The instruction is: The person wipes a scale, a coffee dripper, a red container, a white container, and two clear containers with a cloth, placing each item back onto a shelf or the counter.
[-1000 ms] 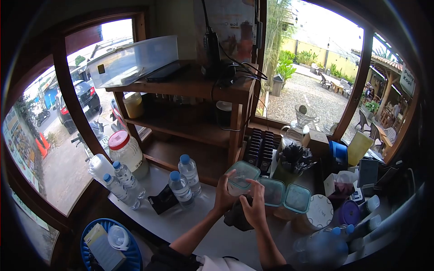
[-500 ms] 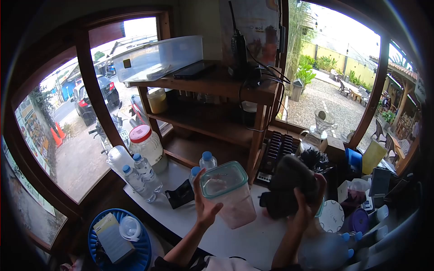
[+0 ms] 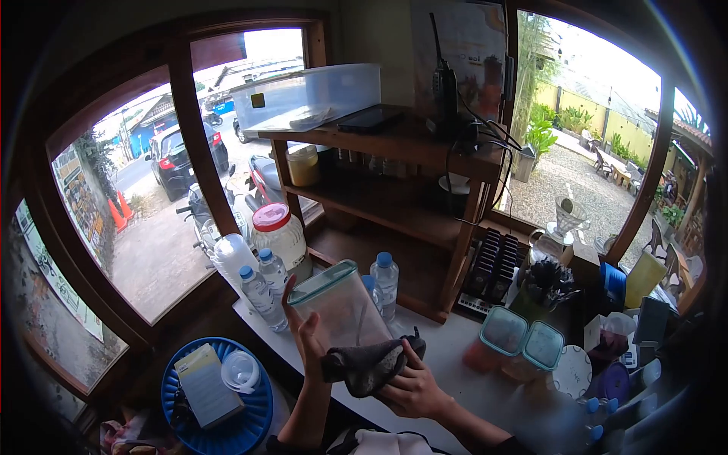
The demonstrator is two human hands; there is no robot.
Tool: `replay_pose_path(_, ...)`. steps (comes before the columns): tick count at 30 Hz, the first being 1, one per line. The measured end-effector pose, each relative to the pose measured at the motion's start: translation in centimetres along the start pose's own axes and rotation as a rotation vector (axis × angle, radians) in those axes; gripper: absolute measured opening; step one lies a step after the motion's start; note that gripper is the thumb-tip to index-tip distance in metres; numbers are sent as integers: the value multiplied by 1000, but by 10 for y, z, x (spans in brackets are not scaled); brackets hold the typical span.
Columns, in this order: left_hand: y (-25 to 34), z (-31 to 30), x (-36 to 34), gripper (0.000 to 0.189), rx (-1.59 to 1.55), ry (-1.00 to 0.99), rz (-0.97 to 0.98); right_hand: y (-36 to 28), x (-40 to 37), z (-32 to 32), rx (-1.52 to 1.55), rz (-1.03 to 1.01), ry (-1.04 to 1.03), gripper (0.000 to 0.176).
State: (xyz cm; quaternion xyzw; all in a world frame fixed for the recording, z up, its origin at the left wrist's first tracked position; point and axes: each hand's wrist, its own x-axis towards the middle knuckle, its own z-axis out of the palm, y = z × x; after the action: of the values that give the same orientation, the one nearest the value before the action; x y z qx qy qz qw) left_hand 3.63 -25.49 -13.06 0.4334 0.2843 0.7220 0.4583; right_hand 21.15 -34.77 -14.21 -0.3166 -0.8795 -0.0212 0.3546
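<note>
My left hand [image 3: 306, 338] holds up a clear plastic container [image 3: 340, 306] with a teal-rimmed lid, tilted a little over the white counter [image 3: 485, 394]. My right hand [image 3: 413, 390] presses a dark grey cloth [image 3: 368, 367] against the container's lower side. Two more teal-lidded containers [image 3: 519, 345] stand on the counter to the right, apart from both hands.
Several water bottles [image 3: 262, 292] and a red-lidded jar [image 3: 279, 233] stand at the counter's left end. A wooden shelf unit [image 3: 394, 189] rises behind. A blue basket [image 3: 220, 398] sits lower left. Clutter, a glass carafe [image 3: 552, 239] and small boxes crowd the right.
The left hand has carried the container leftward and closer. The right hand has come down from its raised spot and brought the cloth onto the container. The view has shifted left.
</note>
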Motion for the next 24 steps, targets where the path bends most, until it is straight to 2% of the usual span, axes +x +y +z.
replay_pose_path(2, 9, -1, 1, 96, 90, -18, 34, 3, 0, 6, 24, -15, 30, 26)
replay_pose_path(3, 15, 2, 0, 98, 102, -37, 31, 7, 1, 13, 43, -13, 47, 35)
replay_pose_path(6, 13, 1, -3, 105, 165, -87, 53, -5, 35, -3, 174, 178, 122, 50)
replay_pose_path(7, 12, 0, -6, 104, 146, -89, 39, -3, 44, -4, 257, 208, 168, 62)
replay_pose_path(10, 12, -3, -11, 102, 61, -92, 10, -2, 62, -4, 488, 272, 325, 62)
replay_pose_path(11, 14, -3, -11, 100, 14, -93, 8, 1, 59, -1, 459, 224, 263, 66)
replay_pose_path(13, 23, -3, -10, 96, -108, -101, -1, 0, 51, 2, 649, 268, 201, 72)
replay_pose_path(15, 6, -22, -8, 94, -278, -52, -108, 1, 37, 11, 796, 317, 120, 80)
replay_pose_path(18, -12, -39, -8, 91, -384, -109, -252, -6, 26, 20, 717, 340, 146, 71)
replay_pose_path(21, -16, -38, -16, 91, -447, -217, -400, -5, 39, 12, 717, 369, 259, 73)
replay_pose_path(24, -16, -35, -24, 91, -486, -263, -465, 9, 49, 5, 957, 595, 334, 74)
